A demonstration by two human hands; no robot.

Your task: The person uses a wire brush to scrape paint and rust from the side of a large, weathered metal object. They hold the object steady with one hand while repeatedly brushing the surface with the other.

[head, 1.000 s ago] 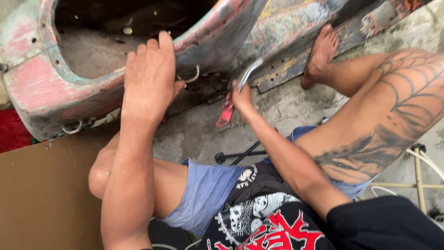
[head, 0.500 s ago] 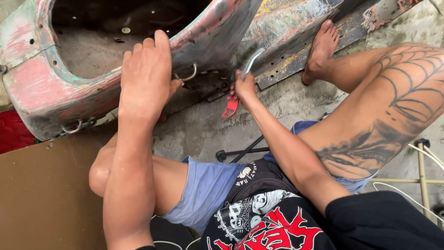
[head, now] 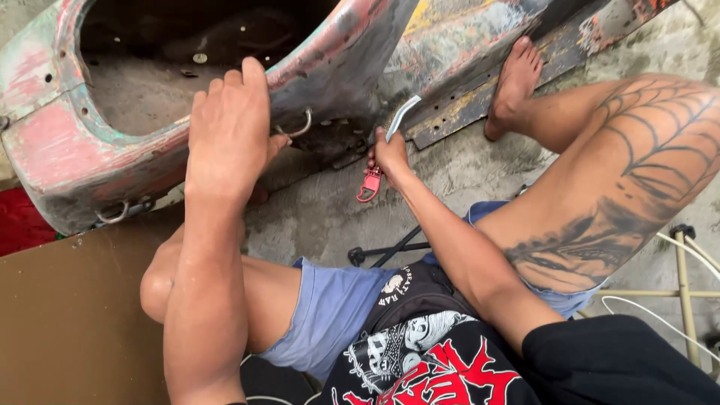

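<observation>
**rustbucket_fan:** Head view looks down on a person sitting on the concrete floor (head: 450,180) with a battered scooter body shell of faded red and green painted metal (head: 67,142) filling the frame from nine o'clock to one o'clock. The left hand (head: 229,131) lies over the shell's rim at about eleven o'clock, fingers together and curled over the edge, thumb tucked beneath near a small bent wire hook (head: 300,126). That panel looks like stiff, heavy sheet steel with rough flaking paint, so it probably won't slip, though the cut edges may bite. The rolled rim seems the sensible place to hold it.

**two_stroke_tom:** Agreed. What's in the other one?

**rustbucket_fan:** The right hand (head: 390,154), near the centre, is closed round a slim flat silver metal tool (head: 403,118) whose tip points to one o'clock, toward the shell's underside. A small red tag-like piece (head: 369,185) hangs below the fist at six o'clock. The fingers are wrapped tight, no gap showing. That tool looks light and rigid, gripped low on the shaft.

**two_stroke_tom:** Anything else around?

**rustbucket_fan:** A bare foot (head: 514,86) presses a rusty yellow-streaked metal strip (head: 480,105) at two o'clock, and a brown board (head: 67,315) sits at eight o'clock.
</observation>
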